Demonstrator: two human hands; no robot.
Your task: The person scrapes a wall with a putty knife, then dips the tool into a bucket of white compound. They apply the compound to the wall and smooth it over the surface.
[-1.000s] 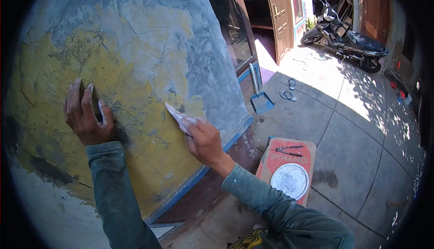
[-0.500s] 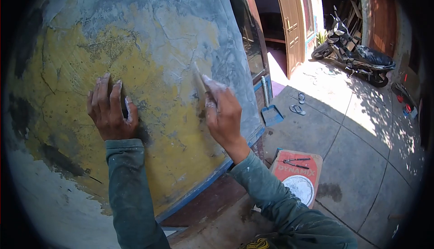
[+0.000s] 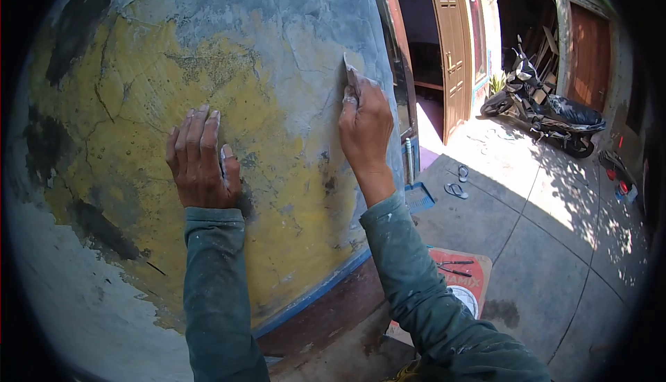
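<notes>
Head view: on my right hand the fingers are closed around a thin, whitish blade, its narrow tip pointing up at the wall. White residue coats the fingers near it. To their left and slightly lower, my left hand is released and holds nothing, its fingers extended, fingertips against the yellow part of the wall; white smears mark the thumb side. Around both sets of fingers I see rough, cracked yellow paint, with a mottled blue-grey coat above and dark, irregular patches at far left. Below my right fingers, past the sleeve, lies a red, printed box carrying slim-handled pliers and a round, white-covered disc, partly hidden. Right of those fingers and lower, a blue dustpan and sandals rest on jointed concrete floor; farther out stands a dark motorbike.
</notes>
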